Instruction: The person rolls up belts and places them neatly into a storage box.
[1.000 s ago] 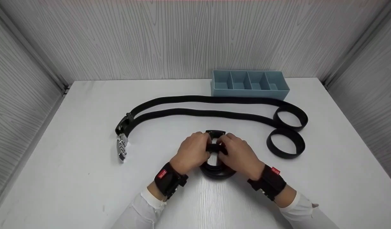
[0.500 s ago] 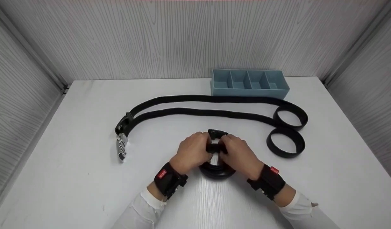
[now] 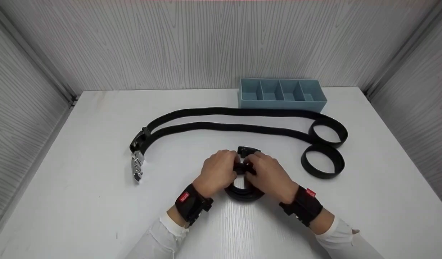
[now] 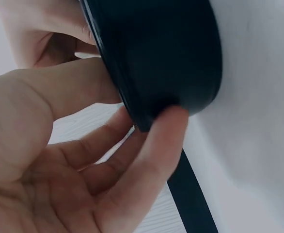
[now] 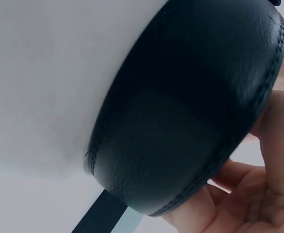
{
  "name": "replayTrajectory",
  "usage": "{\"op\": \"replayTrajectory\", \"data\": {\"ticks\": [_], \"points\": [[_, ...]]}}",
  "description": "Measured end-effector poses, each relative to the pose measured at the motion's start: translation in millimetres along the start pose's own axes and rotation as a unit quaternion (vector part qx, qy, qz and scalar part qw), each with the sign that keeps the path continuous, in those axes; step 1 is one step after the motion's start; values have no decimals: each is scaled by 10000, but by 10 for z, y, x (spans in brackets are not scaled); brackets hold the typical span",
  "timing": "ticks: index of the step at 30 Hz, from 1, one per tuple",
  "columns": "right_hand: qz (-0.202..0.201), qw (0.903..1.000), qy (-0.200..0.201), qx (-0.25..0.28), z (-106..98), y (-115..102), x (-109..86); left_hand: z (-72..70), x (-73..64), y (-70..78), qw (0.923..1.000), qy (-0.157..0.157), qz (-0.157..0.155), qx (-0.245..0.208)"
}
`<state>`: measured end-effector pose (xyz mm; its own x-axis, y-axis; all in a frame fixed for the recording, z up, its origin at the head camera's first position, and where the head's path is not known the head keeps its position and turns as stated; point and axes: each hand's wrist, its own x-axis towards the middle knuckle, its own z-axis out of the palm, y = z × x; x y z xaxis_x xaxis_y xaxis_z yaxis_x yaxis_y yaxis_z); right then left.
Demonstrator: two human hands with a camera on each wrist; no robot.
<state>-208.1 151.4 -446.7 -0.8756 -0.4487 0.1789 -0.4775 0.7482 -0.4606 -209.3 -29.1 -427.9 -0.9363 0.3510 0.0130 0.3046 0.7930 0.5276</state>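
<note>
Between my two hands at the middle of the table is a black belt, coiled into a roll, its stitched leather edge visible in the right wrist view. Its dark buckle end sticks out on the far side of the coil. My left hand grips the coil's left side, thumb inside and fingers around the outer face. On the right side my right hand pinches the coil likewise, with fingers curled against the leather. The hands hide much of the coil's sides and its inner turns.
Behind the hands lie two more black belts, a farther belt and a nearer belt, their right ends curled in loops. A dark buckle and a silver buckle lie left. A blue divided box stands against the back.
The buckle end of the coiled belt has shifted slightly to the right, and the near part of the coil slightly left. Both hands keep their hold in nearly the same place.
</note>
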Motion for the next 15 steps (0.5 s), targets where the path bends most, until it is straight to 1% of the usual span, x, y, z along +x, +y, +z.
{"op": "replayTrajectory", "data": {"ticks": [3, 7, 10, 15], "points": [[-83, 9999, -2, 67, -1, -4, 3, 11, -1, 6, 9999, 78, 98, 61], [-117, 9998, -6, 169, -5, -4, 7, 17, 0, -1, 9999, 99, 85, 17], [-83, 9998, -1, 153, -5, -1, 9, 7, 0, -14, 9999, 41, -8, -91], [117, 9998, 12, 139, -2, 1, 10, -25, 3, -37, 9994, -140, -214, -216]]}}
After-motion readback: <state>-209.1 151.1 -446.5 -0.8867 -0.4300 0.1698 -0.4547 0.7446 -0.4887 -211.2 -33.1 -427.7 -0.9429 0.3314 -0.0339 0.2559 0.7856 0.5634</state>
